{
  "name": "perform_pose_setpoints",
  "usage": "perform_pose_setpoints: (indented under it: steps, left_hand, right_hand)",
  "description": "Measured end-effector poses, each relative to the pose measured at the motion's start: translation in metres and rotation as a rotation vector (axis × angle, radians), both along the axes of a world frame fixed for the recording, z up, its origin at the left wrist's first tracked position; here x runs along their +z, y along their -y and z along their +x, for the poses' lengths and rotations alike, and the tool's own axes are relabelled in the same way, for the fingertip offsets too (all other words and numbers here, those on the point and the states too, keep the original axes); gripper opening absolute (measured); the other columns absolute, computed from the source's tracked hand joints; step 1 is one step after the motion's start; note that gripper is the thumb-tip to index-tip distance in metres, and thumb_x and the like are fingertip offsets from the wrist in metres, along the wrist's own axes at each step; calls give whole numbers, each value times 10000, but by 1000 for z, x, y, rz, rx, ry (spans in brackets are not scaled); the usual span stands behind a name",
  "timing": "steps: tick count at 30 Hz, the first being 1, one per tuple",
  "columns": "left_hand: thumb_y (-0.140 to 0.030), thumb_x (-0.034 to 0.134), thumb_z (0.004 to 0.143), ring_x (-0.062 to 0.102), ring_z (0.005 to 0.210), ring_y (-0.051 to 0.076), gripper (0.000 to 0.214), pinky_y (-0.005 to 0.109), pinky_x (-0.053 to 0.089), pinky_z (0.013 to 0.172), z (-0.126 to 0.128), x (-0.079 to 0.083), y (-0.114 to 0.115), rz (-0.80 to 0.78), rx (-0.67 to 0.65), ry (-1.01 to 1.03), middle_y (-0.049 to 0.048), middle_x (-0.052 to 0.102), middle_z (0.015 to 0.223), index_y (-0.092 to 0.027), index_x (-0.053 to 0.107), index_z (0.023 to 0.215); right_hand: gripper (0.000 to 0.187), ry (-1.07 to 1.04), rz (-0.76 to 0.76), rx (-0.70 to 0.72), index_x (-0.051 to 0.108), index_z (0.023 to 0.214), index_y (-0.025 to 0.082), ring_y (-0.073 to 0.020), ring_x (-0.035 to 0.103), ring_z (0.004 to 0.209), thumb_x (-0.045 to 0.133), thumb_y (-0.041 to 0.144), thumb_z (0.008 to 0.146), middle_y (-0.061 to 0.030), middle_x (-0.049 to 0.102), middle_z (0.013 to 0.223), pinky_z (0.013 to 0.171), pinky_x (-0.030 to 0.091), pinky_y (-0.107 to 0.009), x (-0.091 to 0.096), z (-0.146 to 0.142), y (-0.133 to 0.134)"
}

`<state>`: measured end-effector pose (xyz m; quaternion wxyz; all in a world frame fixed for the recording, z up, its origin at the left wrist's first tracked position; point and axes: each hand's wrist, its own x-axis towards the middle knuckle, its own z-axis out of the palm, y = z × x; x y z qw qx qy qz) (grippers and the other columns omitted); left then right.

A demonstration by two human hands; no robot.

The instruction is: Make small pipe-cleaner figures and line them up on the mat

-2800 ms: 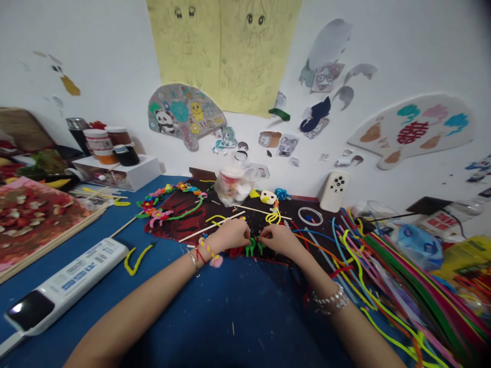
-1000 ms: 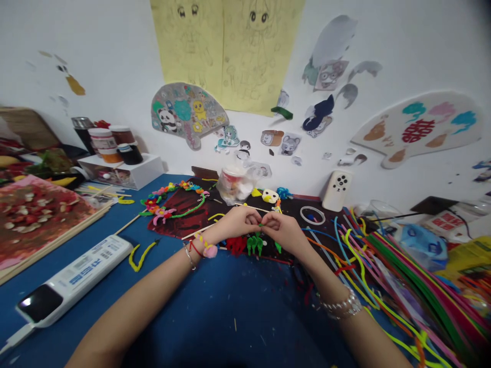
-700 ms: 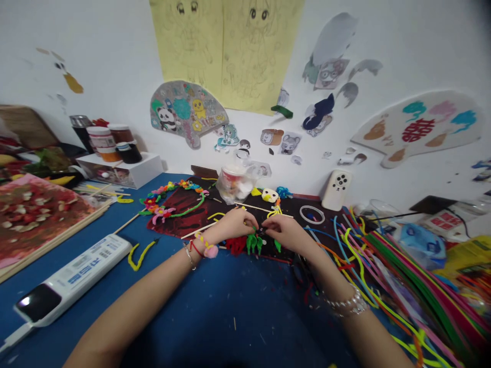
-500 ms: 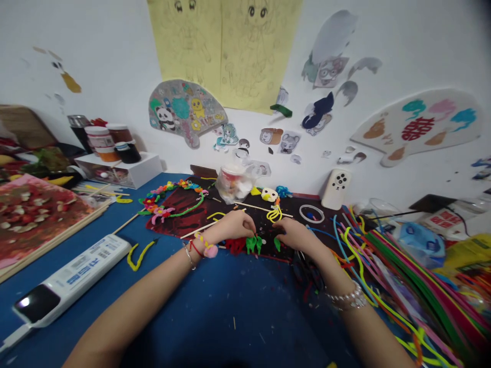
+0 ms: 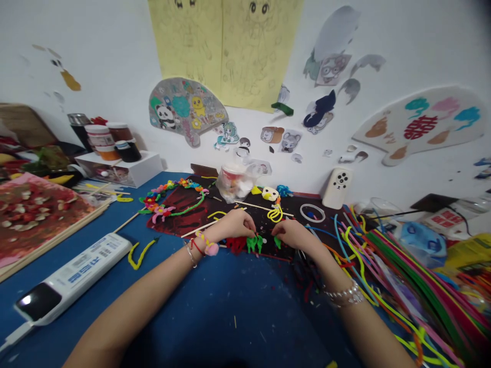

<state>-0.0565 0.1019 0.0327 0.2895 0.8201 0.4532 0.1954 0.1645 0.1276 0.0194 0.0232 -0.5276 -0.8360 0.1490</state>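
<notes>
My left hand (image 5: 233,225) rests on the dark mat (image 5: 184,212), fingers curled and pinched on the green pipe-cleaner piece (image 5: 253,242), which sits beside a red piece (image 5: 235,244). My right hand (image 5: 292,233) lies a little to the right, fingers closed at a small green bit (image 5: 276,242) on the mat. What it grips is too small to name. Both wrists wear bracelets.
A heap of coloured pipe cleaners (image 5: 387,260) fills the right side. A flower garland (image 5: 169,197), wooden sticks (image 5: 207,225), a plastic cup (image 5: 232,184), a white ring (image 5: 312,212) and yellow loops (image 5: 274,214) lie behind the hands. A white power strip (image 5: 72,278) lies at left.
The hands came together and lifted over the green piece, then dropped back to the mat. My right hand has slid away to the right, toward the small green bit.
</notes>
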Motion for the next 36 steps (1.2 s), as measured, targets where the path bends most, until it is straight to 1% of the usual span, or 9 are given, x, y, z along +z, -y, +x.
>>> perform_pose_setpoints:
  steps: [4, 6, 10, 13, 16, 19, 21, 28, 36]
  left_hand:
    - [-252, 630, 666, 552, 535, 104, 140, 194, 379, 498, -1, -1, -1, 92, 51, -11, 4, 661, 640, -168, 704, 749]
    - [-238, 622, 683, 559, 582, 120, 117, 222, 405, 569, -2, -2, -4, 171, 108, -12, 7, 657, 662, -174, 700, 741]
    - [-221, 617, 716, 546, 860, 189, 88, 335, 368, 848, -2, -2, -9, 341, 246, 1, 41, 651, 852, -181, 692, 741]
    - [-247, 639, 715, 443, 1071, 246, 89, 410, 282, 942, -3, 1, -10, 452, 355, 11, 65, 582, 1083, -197, 699, 755]
    - [-269, 637, 717, 483, 1024, 237, 110, 384, 333, 891, -4, 4, -8, 419, 307, -3, 56, 612, 1028, -208, 706, 776]
    - [-251, 629, 706, 579, 725, 147, 119, 252, 418, 689, -1, 2, -4, 256, 117, -27, 5, 672, 759, -210, 707, 786]
    - [-231, 629, 688, 572, 605, 110, 118, 202, 408, 583, 1, -1, -1, 211, 58, -34, -17, 672, 681, -208, 707, 773]
    - [-212, 582, 684, 578, 592, 103, 153, 182, 393, 540, 7, -7, 6, 175, 27, -52, -8, 676, 696, -186, 692, 787]
    - [-197, 589, 654, 547, 575, 111, 138, 198, 362, 534, 13, -14, 10, 192, 31, -111, -19, 652, 660, -197, 677, 760]
  right_hand:
    - [294, -22, 21, 12, 727, 825, 213, -166, 641, 788, 515, 73, 677, -20, 714, 850, 729, 455, -218, 4, -1, 0]
    - [298, -33, 30, 17, 728, 825, 213, -167, 643, 793, 517, 71, 671, -17, 715, 849, 743, 455, -218, 4, -2, 0]
    - [292, -59, 53, 25, 730, 813, 207, -172, 646, 785, 515, 70, 670, -20, 717, 840, 731, 461, -222, 4, -2, 0]
    - [271, -86, 75, 28, 727, 808, 202, -172, 648, 759, 517, 84, 684, -24, 718, 820, 710, 466, -225, 5, -3, 1]
    - [271, -126, 110, 35, 715, 850, 191, -164, 641, 747, 494, 105, 717, -33, 712, 834, 695, 464, -228, 10, -8, 6]
    - [281, -167, 131, 73, 700, 887, 198, -143, 627, 726, 477, 117, 735, -19, 703, 844, 663, 455, -212, 15, -18, 15]
    - [279, -183, 134, 105, 699, 880, 209, -135, 621, 729, 482, 119, 729, -8, 699, 857, 658, 447, -203, 16, -25, 21]
    - [261, -175, 155, 124, 715, 822, 206, -160, 620, 723, 505, 108, 702, -24, 705, 795, 639, 420, -221, 11, -40, 32]
    - [256, -210, 146, 124, 720, 787, 204, -164, 612, 716, 505, 105, 690, -28, 705, 771, 634, 411, -231, 9, -40, 32]
